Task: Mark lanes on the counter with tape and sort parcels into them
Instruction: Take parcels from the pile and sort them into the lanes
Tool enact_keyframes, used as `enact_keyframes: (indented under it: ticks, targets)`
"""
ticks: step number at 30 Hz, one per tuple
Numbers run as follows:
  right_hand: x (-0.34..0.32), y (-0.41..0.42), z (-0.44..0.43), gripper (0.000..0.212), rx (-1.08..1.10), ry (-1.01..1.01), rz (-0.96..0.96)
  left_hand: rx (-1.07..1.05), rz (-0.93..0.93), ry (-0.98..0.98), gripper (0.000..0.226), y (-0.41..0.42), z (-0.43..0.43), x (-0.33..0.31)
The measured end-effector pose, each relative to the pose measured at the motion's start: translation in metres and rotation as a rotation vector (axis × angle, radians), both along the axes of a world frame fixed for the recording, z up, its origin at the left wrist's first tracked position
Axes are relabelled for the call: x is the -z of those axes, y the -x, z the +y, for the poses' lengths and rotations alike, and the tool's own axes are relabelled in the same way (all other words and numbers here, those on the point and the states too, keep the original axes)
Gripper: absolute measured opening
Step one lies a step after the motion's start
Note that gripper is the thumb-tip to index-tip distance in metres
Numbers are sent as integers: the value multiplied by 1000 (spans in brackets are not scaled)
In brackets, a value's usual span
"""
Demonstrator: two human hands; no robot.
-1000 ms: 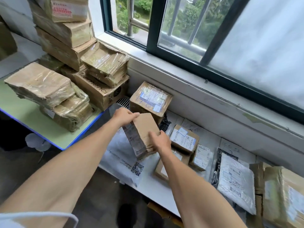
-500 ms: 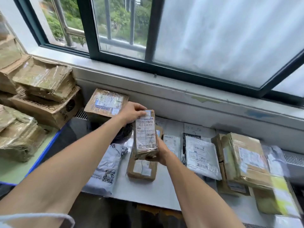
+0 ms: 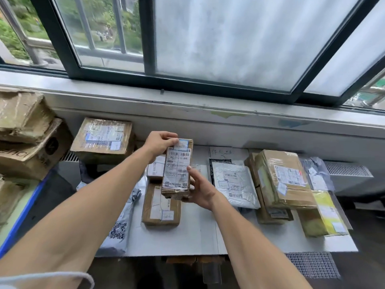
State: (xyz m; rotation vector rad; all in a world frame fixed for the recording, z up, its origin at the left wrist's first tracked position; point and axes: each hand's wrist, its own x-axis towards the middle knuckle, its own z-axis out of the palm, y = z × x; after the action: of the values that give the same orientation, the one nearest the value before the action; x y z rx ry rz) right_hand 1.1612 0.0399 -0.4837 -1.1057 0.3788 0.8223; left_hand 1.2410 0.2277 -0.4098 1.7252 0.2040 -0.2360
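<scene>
I hold a small brown cardboard parcel upright above the white counter, its white shipping label facing me. My left hand grips its top left corner. My right hand supports its lower right side from beneath. Under it on the counter lies a flat brown box, with a smaller box behind. A grey mailer bag with a QR code lies at the left, a white mailer to the right, then stacked brown boxes and a yellow-taped parcel.
A larger labelled box stands at the back left by the wall. Taped cartons are piled on a green, blue-edged table at far left. A grey bag lies at far right. The window sill runs behind the counter.
The view has swung right, from the carton pile to the counter. The parcel has been turned so its label faces me and has risen slightly, both hands still on it.
</scene>
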Motion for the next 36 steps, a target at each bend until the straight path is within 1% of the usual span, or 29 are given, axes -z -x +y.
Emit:
enact_keyframes:
  ticks: [2,6,8,11,13,15,18,22,24,27,30,31,36]
  targets:
    - [2,0,-1,72,5,38,-22,-9,27,20,32,1,-1,4]
    - [7,3,-7,78,31,111,-5,-20,144,177,44,6,-4,13]
    - [7,5,-12,76,41,161,-17,34,208,133,47,7,-5,19]
    - [1,7,-20,69,103,205,-44,240,357,28,38,9,-17,24]
    - [-3,6,-26,65,132,240,-71,336,414,-20,35,10,-31,25]
    - [-6,7,-36,63,162,232,-68,361,411,-29,34,9,-48,27]
    - [-6,13,-61,61,220,165,-32,409,422,-13,33,6,-73,26]
    - [0,20,-103,69,218,303,-36,460,445,-34,36,9,-110,31]
    - [6,17,-120,69,208,334,-52,461,437,-50,36,12,-126,35]
    - [7,7,-141,59,157,346,-81,423,423,-58,37,13,-144,36]
    - [0,-3,-160,46,112,300,-107,378,426,-74,38,8,-160,33]
    - [-3,-6,-167,45,96,297,-111,368,425,-83,38,6,-168,31]
    - [-21,-25,-210,67,10,329,-111,294,378,-86,39,-5,-210,23]
